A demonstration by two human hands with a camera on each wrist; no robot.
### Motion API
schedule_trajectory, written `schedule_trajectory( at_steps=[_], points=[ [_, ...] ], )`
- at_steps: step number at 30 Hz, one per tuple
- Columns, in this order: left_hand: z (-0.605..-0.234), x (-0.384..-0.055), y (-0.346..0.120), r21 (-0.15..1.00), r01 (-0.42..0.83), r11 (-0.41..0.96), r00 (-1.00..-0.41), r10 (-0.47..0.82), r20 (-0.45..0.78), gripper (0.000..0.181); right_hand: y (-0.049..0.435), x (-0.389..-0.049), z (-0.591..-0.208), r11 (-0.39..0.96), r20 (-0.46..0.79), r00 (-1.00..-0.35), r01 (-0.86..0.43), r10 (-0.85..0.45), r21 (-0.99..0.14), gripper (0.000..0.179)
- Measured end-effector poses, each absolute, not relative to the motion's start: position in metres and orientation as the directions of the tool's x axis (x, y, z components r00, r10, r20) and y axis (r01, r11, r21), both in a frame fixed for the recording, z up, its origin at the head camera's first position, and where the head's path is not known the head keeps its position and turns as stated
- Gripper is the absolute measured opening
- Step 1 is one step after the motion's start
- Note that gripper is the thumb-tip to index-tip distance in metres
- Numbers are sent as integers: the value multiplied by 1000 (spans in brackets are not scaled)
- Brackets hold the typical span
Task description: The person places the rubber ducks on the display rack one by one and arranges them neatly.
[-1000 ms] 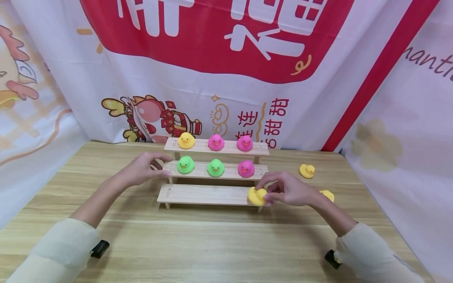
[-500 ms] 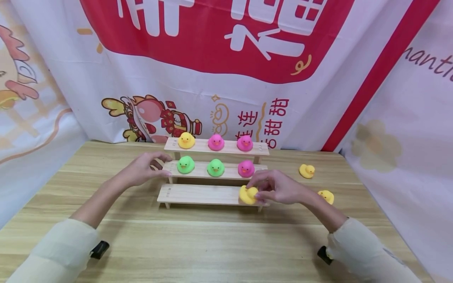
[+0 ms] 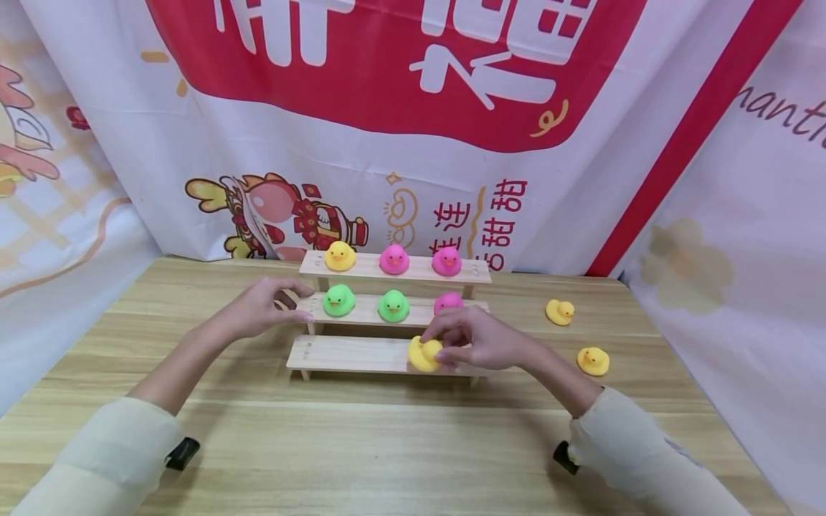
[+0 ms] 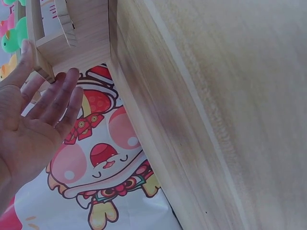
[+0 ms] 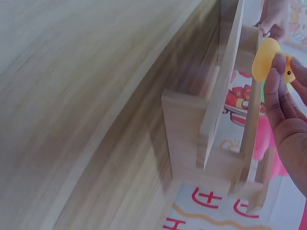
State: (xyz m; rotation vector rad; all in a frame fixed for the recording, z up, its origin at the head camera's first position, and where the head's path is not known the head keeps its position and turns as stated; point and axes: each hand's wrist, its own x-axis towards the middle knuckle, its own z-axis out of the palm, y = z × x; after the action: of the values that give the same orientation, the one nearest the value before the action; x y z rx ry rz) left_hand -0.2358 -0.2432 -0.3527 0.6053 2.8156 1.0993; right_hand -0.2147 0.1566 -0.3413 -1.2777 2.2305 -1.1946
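My right hand point(image 3: 480, 337) pinches a yellow rubber duck point(image 3: 424, 354) over the right half of the lowest step of a wooden three-step display stand point(image 3: 361, 352). In the right wrist view the duck point(image 5: 265, 60) is between thumb and fingers; whether it touches the step I cannot tell. My left hand point(image 3: 263, 309) grips the left end of the middle step, thumb above and fingers below, as the left wrist view shows. Two green ducks point(image 3: 393, 307) and a pink duck point(image 3: 447, 302), partly behind my right hand, sit on that step. The top step holds a yellow duck point(image 3: 340, 256) and two pink ducks point(image 3: 447, 261).
Two more yellow ducks, a farther one point(image 3: 559, 312) and a nearer one point(image 3: 593, 361), lie on the wooden table point(image 3: 361, 459) right of the stand. A printed cloth point(image 3: 361, 158) hangs close behind the stand, and white cloths flank both sides.
My right hand has carried the yellow duck leftward along the lowest step, now partly covering the middle step's pink duck. The nearer loose duck has come into full view. My left hand stays put.
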Motion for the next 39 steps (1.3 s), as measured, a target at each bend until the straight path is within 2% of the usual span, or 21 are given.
schedule_trajectory(
  at_steps=[8, 13, 26, 39],
  points=[
    [-353, -237, -244, 659, 333, 674, -922, 378, 79, 43, 133, -218, -347, 253, 116, -530, -573, -840, -779, 23],
    [-352, -237, -243, 659, 335, 674, -921, 383, 77, 43, 120, -219, -347, 280, 103, -526, -596, -844, -753, 23],
    [-352, -236, -244, 648, 329, 687, -925, 374, 72, 46, 94, -218, -344, 281, 81, -521, -577, -850, -767, 24],
    [-352, -235, -243, 654, 338, 677, -922, 377, 87, 44, 78, -214, -343, 316, 105, -556, -607, -825, -729, 23]
  ],
)
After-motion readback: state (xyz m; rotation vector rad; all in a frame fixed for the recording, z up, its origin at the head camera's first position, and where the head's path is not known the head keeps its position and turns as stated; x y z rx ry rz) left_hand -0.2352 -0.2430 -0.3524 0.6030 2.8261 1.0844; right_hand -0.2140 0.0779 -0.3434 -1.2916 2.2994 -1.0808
